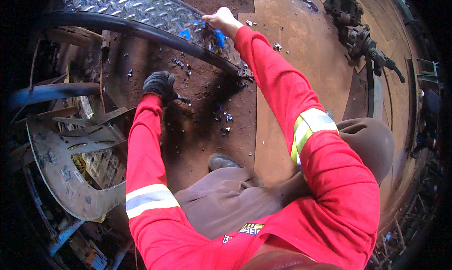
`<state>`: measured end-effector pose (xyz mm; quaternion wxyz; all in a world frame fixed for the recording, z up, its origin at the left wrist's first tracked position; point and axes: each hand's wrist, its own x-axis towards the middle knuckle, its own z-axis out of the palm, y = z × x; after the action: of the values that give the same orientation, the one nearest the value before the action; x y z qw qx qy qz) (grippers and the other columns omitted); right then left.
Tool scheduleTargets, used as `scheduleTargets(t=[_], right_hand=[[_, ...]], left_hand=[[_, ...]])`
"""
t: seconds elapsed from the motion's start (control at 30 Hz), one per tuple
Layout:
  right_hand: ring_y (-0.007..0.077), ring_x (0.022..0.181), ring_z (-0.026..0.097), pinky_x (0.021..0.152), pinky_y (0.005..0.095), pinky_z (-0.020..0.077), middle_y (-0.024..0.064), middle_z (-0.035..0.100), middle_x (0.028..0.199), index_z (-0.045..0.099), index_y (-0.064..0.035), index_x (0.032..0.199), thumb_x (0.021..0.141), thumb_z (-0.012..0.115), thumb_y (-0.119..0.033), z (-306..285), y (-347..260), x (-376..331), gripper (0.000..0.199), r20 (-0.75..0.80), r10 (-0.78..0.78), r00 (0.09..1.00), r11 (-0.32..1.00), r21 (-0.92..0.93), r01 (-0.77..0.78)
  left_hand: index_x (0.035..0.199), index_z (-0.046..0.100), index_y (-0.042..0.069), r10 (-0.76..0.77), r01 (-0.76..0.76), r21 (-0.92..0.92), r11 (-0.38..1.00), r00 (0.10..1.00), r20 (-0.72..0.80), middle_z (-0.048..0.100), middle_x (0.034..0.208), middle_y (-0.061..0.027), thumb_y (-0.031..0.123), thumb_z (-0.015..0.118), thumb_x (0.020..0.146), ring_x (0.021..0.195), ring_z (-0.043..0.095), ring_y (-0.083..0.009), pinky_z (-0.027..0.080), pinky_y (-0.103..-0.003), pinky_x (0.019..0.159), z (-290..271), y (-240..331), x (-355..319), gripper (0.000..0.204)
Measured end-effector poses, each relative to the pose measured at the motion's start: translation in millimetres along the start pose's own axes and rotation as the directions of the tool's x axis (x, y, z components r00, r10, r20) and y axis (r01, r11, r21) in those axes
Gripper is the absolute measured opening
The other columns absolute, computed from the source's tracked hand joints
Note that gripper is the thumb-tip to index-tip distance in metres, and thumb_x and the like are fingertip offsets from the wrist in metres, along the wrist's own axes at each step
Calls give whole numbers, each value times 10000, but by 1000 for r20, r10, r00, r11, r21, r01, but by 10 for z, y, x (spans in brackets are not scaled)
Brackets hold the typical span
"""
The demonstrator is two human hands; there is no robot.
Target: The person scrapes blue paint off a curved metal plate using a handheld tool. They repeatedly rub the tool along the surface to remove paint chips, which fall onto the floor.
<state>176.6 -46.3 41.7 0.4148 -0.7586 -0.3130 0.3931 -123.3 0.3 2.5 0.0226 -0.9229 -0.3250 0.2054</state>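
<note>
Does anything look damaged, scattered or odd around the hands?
Yes. Small blue and whitish scraps litter the brown ground near the tread plate, whose blue patches look ragged. Also, the left hand wears a dark glove while the right hand is bare, an odd mismatch.

Bare right hand [222,20] at edge of silver diamond-tread metal plate [117,2]; dark-grey-gloved left hand [160,85] over reddish-brown dirt floor [200,133], small blue-and-white flakes [178,62] scattered.

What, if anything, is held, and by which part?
The right hand is at the edge of the tread plate; whether it grips cannot be told. Whether the left hand holds anything is unclear.
</note>
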Motion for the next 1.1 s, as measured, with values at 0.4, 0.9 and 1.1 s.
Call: scheduleTargets(t=[0.4, 0.9, 1.1], right_hand=[[143, 617, 592, 570, 306, 480, 85, 649, 719, 685, 17, 770, 753, 758, -278, -262, 262, 152, 305, 130, -242, 961, 856, 495, 149], [303, 868, 678, 836, 373, 521, 189, 692, 896, 736, -64, 863, 707, 675, -224, 63, 298, -216, 232, -310, -154, 938, 987, -2, 161], [355, 895, 663, 836, 416, 522, 231, 675, 903, 719, -31, 820, 680, 695, -238, 72, 89, -224, 251, -345, -124, 930, 987, -139, 80]], left_hand=[[944, 640, 34, -88, 96, -210, 973, 995, 46, 637, 979, -208, 405, 440, 915, 955, 594, -383, 460, -480, 847, -115, 162, 244, 423], [947, 643, 47, -61, 91, -205, 975, 987, 148, 640, 975, -202, 415, 443, 912, 944, 598, -382, 465, -478, 842, -92, 173, 338, 420], [972, 637, 55, -66, 87, -179, 980, 991, 118, 635, 1013, -200, 425, 426, 913, 976, 588, -379, 461, -475, 853, -17, 160, 349, 431]])
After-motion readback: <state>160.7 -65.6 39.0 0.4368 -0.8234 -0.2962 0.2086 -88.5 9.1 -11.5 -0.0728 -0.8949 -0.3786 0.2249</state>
